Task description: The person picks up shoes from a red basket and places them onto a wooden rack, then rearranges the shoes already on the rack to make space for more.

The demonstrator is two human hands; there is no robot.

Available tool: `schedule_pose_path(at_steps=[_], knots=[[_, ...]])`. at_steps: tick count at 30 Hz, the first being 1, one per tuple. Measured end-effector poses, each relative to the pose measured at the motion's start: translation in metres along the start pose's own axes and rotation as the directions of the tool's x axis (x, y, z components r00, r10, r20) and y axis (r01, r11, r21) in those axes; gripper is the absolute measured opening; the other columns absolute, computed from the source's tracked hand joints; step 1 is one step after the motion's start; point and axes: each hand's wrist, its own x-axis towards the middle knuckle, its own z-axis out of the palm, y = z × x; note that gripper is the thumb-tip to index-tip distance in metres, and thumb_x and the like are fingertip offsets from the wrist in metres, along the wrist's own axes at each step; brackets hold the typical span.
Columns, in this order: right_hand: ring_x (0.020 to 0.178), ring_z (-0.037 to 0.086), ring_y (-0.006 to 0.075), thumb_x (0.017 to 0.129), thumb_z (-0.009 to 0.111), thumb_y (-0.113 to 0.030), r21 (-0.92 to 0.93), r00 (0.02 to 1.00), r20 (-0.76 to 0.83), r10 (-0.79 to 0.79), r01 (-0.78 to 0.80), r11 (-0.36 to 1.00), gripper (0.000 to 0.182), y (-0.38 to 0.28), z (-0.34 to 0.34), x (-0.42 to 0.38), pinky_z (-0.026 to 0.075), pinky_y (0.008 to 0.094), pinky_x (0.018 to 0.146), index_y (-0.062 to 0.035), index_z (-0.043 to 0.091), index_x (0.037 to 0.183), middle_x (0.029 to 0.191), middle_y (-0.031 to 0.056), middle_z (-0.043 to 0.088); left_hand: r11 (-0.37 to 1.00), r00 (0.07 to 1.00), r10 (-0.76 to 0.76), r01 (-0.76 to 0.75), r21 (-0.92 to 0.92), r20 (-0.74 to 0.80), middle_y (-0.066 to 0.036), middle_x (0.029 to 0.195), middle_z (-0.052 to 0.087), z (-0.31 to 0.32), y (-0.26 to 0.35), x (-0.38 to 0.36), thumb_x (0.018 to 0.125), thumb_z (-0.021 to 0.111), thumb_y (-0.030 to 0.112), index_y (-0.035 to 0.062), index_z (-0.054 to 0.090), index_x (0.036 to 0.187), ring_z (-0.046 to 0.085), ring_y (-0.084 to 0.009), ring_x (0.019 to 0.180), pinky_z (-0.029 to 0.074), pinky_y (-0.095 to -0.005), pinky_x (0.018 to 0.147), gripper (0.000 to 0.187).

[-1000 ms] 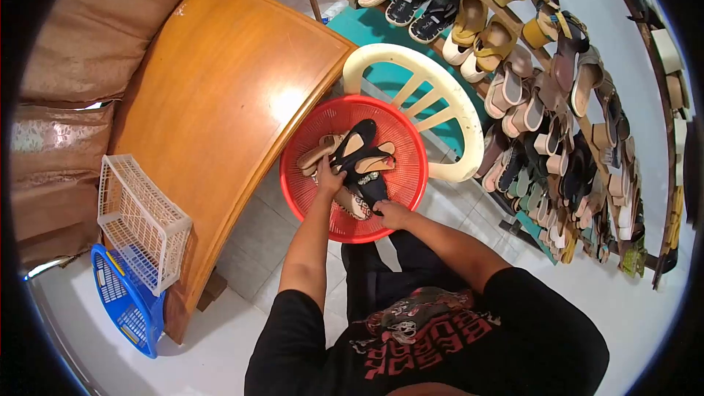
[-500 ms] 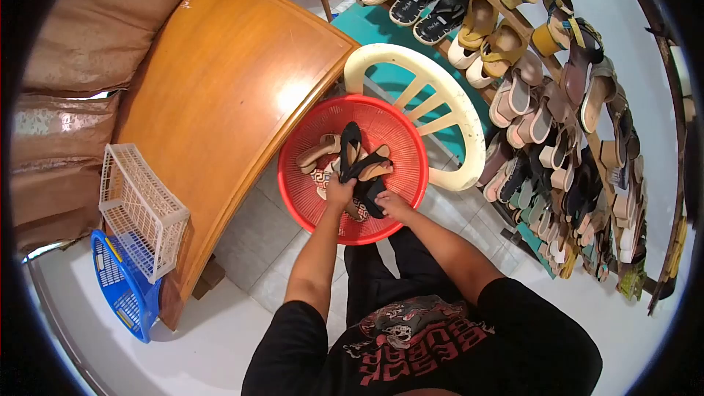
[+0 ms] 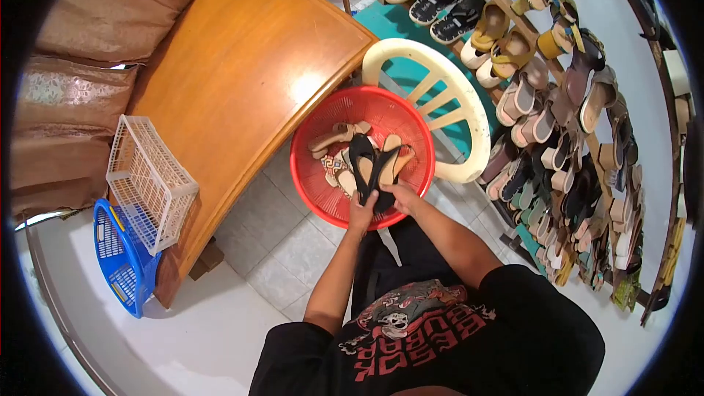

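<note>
Centre of the frame: a red basket [image 3: 296, 170] holds several shoes. The left hand [image 3: 361, 211] is closed on the heel end of one of a pair of black shoes [image 3: 364, 169]; the right hand [image 3: 404, 197] grips its mate, just beside it, over the basket. Fingers curled beneath the heels are hidden. Lower in the basket, a patterned shoe [image 3: 336, 167] is partly covered by the pair. At right, crowded rack shoes [image 3: 537, 129] overlap, hard to separate; at upper left, the curtain [image 3: 110, 22] is cut off by the dark rim.
</note>
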Motion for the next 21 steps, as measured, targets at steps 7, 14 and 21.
schedule_pose_path(at_steps=[7, 14, 21], knots=[[0.102, 0.063, 0.0269, 0.078, 0.06, 0.008, -0.383, 0.957, -0.153, -0.248, 0.174, 0.907, 0.058, -0.025, -0.043, 0.045, 0.05, 0.0346, 0.09, 0.0031, 0.046, 0.133, 0.115, 0.0174, 0.064, 0.933, 0.977, -0.194, 0.212, -0.291, 0.088, -0.009, 0.08, 0.067, -0.05, -0.017, 0.052, 0.104, 0.027, 0.044, 0.0059, 0.051, 0.107, 0.057, -0.0155, 0.056, 0.045, -0.0281, 0.049, 0.045], [0.105, 0.062, 0.0252, 0.071, 0.061, 0.014, -0.289, 0.96, -0.038, -0.279, 0.257, 0.922, 0.065, -0.056, -0.04, -0.001, 0.049, 0.0333, 0.092, -0.0001, 0.047, 0.133, 0.116, 0.016, 0.062, 0.964, 0.977, -0.095, 0.138, -0.229, 0.189, -0.006, 0.103, 0.064, -0.054, 0.015, 0.054, 0.1, 0.051, 0.023, 0.0156, 0.042, 0.129, 0.063, -0.0169, 0.081, 0.049, -0.032, 0.059, 0.031], [0.105, 0.062, 0.0214, 0.074, 0.059, 0.015, -0.211, 0.882, -0.105, -0.459, 0.431, 0.877, 0.049, -0.047, -0.057, -0.013, 0.049, 0.0327, 0.093, -0.0005, 0.052, 0.12, 0.115, 0.0121, 0.065, 0.904, 0.99, -0.057, 0.108, -0.414, 0.133, -0.006, 0.101, 0.063, -0.028, 0.045, 0.023, 0.091, 0.054, 0.0, 0.0166, 0.038, 0.134, 0.064, -0.0165, 0.08, 0.053, -0.0302, 0.059, 0.049]])
